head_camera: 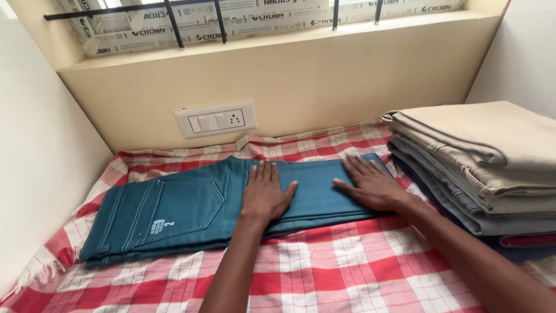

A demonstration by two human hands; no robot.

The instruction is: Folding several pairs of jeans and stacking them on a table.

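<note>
The left hand (266,194) lies flat, palm down and fingers spread, on the folded teal trousers (191,208), grasping nothing. At its 3 o'clock, the right hand (370,185) presses flat on the same trousers near their folded end, also unclenched, thumbs of both hands pointing toward each other. The trousers lie lengthwise on a red-and-white checked cloth (324,272), back pocket toward 9 o'clock. At 3 o'clock of the right hand, just beside the trousers' end, stands a stack of folded trousers (486,168) in beige and grey. At 12 o'clock, a white switch plate (216,120) sits on the cream wall (347,81).
</note>
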